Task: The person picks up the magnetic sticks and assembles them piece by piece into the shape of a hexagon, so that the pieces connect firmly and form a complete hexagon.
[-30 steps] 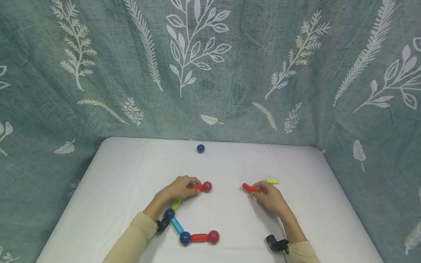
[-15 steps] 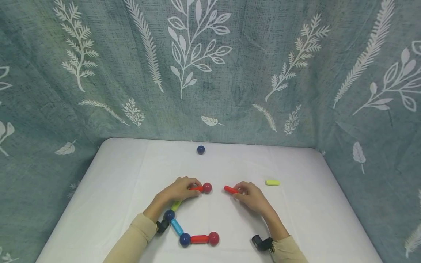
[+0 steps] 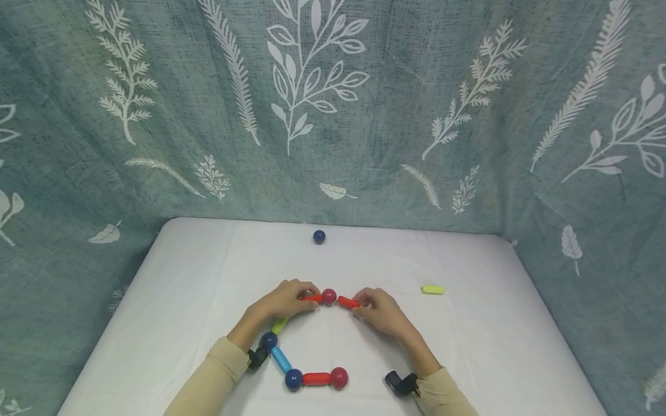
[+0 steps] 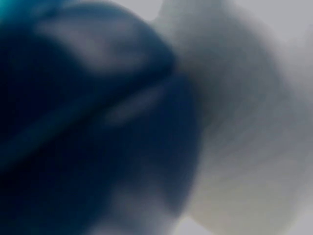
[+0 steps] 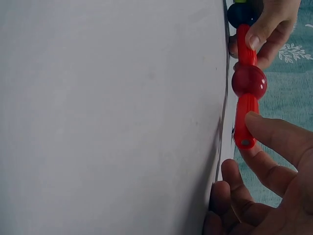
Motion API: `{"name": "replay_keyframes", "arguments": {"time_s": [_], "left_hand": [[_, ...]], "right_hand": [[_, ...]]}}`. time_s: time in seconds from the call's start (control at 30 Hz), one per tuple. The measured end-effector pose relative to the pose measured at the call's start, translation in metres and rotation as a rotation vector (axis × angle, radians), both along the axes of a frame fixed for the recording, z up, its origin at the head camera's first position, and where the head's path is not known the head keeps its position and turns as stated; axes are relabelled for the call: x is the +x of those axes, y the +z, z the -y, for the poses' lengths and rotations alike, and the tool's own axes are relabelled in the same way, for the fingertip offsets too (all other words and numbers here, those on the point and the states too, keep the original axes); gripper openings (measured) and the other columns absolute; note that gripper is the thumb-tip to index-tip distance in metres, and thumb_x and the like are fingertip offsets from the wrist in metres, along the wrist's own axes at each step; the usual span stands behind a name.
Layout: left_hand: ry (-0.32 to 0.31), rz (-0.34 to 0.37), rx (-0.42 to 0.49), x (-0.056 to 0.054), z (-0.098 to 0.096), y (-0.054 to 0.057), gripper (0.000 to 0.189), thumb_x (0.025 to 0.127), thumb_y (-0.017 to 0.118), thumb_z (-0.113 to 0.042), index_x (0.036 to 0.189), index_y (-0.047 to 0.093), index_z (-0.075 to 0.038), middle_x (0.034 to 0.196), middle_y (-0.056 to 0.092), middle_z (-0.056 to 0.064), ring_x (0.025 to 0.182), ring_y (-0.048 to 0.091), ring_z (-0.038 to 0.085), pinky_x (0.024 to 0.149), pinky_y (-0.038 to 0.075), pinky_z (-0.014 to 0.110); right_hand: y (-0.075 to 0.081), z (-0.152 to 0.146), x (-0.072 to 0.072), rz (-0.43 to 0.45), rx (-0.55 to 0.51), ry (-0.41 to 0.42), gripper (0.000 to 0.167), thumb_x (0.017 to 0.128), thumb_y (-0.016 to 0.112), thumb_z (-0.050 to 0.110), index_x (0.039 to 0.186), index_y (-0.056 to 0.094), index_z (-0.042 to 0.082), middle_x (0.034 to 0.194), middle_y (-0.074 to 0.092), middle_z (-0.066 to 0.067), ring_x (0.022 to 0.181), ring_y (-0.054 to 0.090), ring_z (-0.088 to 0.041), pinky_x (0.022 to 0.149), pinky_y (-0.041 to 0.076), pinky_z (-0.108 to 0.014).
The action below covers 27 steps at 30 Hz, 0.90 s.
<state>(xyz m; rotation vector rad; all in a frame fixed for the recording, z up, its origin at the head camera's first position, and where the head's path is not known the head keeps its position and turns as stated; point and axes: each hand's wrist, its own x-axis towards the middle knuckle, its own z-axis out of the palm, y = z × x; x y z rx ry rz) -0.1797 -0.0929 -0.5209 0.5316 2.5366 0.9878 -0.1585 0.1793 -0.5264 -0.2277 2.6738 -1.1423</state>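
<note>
My left hand (image 3: 291, 297) pinches a red rod (image 3: 312, 299) whose right end meets a red ball (image 3: 329, 297). My right hand (image 3: 378, 312) pinches another red rod (image 5: 247, 120) between thumb and finger, its tip right at that ball in the right wrist view. From under my left hand the chain runs on through a yellow-green rod (image 3: 279, 325), a blue ball (image 3: 268, 340), a light-blue rod (image 3: 281, 360), a second blue ball (image 3: 293, 379), and a red rod (image 3: 316, 379) ending in a red ball (image 3: 340, 378). A blurred dark blue ball (image 4: 146, 147) fills much of the left wrist view.
On the white table (image 3: 239, 260), a loose yellow-green rod (image 3: 433, 290) lies to the right of my right hand. A lone blue ball (image 3: 319, 237) sits near the far edge. Patterned green cloth (image 3: 333, 115) hangs behind.
My right hand has moved left with its red rod, bringing the rod from well apart up to the red ball. My left hand keeps its place on the other red rod.
</note>
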Motion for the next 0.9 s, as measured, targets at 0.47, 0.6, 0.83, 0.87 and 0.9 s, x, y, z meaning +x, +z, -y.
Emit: {"name": "replay_keyframes", "arguments": {"time_s": [0.47,0.6,0.83,0.87,0.9], "left_hand": [[0.025,-0.001,-0.031,0.001,0.0,0.001,0.038,0.091,0.074,-0.027,0.125,0.064,-0.013,0.088,0.058,-0.001,0.078,0.054,0.016,0.07,0.048,0.034],[0.033,-0.009,-0.055,0.004,0.002,0.006,0.038,0.091,0.075,-0.025,0.125,0.064,-0.011,0.086,0.056,-0.001,0.074,0.054,0.015,0.065,0.047,0.031],[-0.007,0.032,-0.086,0.007,0.009,0.017,0.037,0.091,0.075,-0.021,0.125,0.064,-0.012,0.089,0.058,0.001,0.076,0.055,0.016,0.069,0.05,0.034],[-0.018,0.04,-0.084,0.005,0.009,0.019,0.038,0.091,0.075,-0.022,0.126,0.064,-0.012,0.09,0.059,0.001,0.076,0.056,0.017,0.07,0.05,0.034],[-0.031,0.046,-0.08,0.004,0.009,0.02,0.04,0.091,0.075,-0.022,0.127,0.063,-0.011,0.09,0.059,0.002,0.076,0.056,0.017,0.069,0.05,0.035]], "right_hand": [[-0.001,0.012,-0.011,-0.032,0.018,0.026,0.014,0.09,0.075,0.016,0.104,0.072,0.016,0.088,0.058,0.002,0.075,0.051,-0.017,0.064,0.043,-0.034],[-0.003,0.014,-0.017,-0.044,0.005,0.031,0.014,0.09,0.075,0.016,0.104,0.072,0.015,0.086,0.059,0.002,0.073,0.051,-0.017,0.063,0.043,-0.033],[-0.005,0.017,-0.022,-0.04,-0.007,0.044,0.015,0.09,0.074,0.016,0.105,0.073,0.015,0.085,0.059,0.003,0.072,0.05,-0.016,0.062,0.042,-0.033],[-0.005,0.018,-0.023,-0.043,-0.009,0.051,0.015,0.09,0.074,0.016,0.105,0.073,0.015,0.085,0.059,0.003,0.072,0.05,-0.016,0.061,0.042,-0.033],[-0.004,0.019,-0.023,-0.046,-0.01,0.06,0.015,0.09,0.074,0.016,0.104,0.073,0.015,0.085,0.059,0.003,0.072,0.051,-0.016,0.062,0.043,-0.033]]}}
